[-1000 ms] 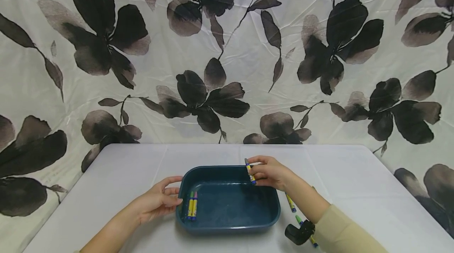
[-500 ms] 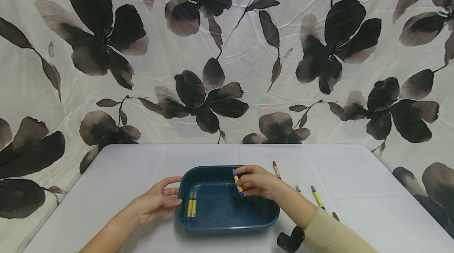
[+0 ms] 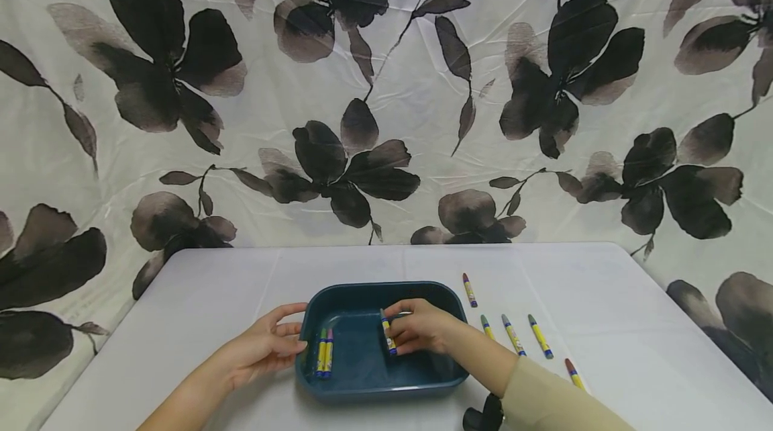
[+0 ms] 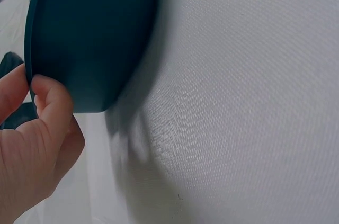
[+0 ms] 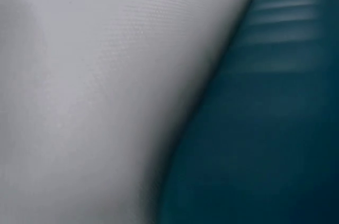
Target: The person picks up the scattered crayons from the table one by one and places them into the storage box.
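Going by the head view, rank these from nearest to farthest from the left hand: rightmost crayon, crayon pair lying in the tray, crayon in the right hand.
1. Crayon pair: left end of the tray, beside the left hand.
2. Held crayon: near the tray's middle, in the right hand.
3. Rightmost crayon: on the table, to the tray's right.

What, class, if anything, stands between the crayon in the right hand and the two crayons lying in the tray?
Nothing visible: in the head view, only bare floor of the tray shows between the held crayon and the nearer, purple-tipped crayon. The left hand grips the tray's edge, outside that gap.
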The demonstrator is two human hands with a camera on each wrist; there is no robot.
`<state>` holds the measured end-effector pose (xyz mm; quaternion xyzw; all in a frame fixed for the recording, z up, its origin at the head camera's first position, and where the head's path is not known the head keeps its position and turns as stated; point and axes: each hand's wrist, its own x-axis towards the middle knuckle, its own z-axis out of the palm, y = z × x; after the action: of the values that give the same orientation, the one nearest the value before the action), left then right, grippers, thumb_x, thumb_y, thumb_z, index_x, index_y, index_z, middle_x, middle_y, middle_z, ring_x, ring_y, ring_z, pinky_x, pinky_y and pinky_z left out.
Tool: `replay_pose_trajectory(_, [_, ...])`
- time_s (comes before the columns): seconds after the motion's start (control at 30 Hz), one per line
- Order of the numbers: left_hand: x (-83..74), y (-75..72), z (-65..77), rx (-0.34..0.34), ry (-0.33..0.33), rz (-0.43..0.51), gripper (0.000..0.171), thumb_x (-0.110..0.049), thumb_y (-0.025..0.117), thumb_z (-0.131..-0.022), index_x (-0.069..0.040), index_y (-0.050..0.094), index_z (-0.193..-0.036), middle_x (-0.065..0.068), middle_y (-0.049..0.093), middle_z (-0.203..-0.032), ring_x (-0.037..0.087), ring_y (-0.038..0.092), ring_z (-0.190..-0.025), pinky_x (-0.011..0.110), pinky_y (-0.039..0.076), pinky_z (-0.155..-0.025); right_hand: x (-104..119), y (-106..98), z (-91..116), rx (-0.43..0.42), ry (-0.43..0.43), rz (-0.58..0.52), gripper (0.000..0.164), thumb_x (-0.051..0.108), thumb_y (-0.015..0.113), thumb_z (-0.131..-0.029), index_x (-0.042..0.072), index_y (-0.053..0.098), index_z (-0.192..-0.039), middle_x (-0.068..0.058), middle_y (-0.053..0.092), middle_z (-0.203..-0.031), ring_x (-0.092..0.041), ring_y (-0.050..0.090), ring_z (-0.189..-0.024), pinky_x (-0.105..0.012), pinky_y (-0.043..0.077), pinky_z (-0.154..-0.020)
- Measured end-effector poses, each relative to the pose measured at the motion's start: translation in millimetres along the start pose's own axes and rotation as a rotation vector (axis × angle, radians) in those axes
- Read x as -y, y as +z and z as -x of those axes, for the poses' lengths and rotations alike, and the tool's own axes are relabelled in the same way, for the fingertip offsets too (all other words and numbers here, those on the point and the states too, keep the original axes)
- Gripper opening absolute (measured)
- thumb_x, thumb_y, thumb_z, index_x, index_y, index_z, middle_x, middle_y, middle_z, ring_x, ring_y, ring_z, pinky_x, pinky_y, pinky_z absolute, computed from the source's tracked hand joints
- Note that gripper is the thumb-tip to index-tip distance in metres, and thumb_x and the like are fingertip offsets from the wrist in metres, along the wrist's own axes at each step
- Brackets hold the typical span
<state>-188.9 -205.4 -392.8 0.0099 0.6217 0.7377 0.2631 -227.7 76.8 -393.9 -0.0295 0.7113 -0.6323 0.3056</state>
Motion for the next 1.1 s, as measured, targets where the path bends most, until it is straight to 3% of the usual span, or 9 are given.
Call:
replay_pose_trajectory(0.33, [-1.0,-0.4,1.5,0.020,0.009,0.044,0.079,0.012,0.056,-0.083,-0.003,0.010,-0.145,0.010,0.048,-0.109,0.017,0.055,-0.089,0.028,0.050,-0.075,-3.8,12.0,-4.4,0.010,0.018,-0.033,0.036,-0.007,0.060,-0.078,-0.003,0.052,-0.113,-0.011,0.056,-0.077,-0.014,0.056,-0.061,-0.024,0.053,-0.055])
replay_pose_trajectory(0.6, [-0.2,-0.3,0.0,0.012,0.014,0.030,0.079,0.012,0.057,-0.083,-0.003,0.010,-0.145,0.012,0.046,-0.110,0.017,0.055,-0.089,0.028,0.050,-0.075,-2.4,16.4,-5.6,0.062,0.041,-0.055,0.036,-0.005,0.057,-0.081,-0.004,0.054,-0.117,-0.011,0.063,-0.077,-0.013,0.061,-0.060,-0.024,0.053,-0.057])
replay_pose_trajectory(1.1, [0.6,-0.7,-0.3,0.014,0.017,0.047,0.080,0.013,0.056,-0.083,-0.003,0.008,-0.145,0.014,0.044,-0.112,0.017,0.054,-0.089,0.027,0.050,-0.074,10.6,1.4,4.1,0.112,-0.009,-0.009,0.041,0.000,0.060,-0.084,-0.004,0.051,-0.123,-0.014,0.064,-0.090,-0.014,0.060,-0.066,-0.029,0.054,-0.065])
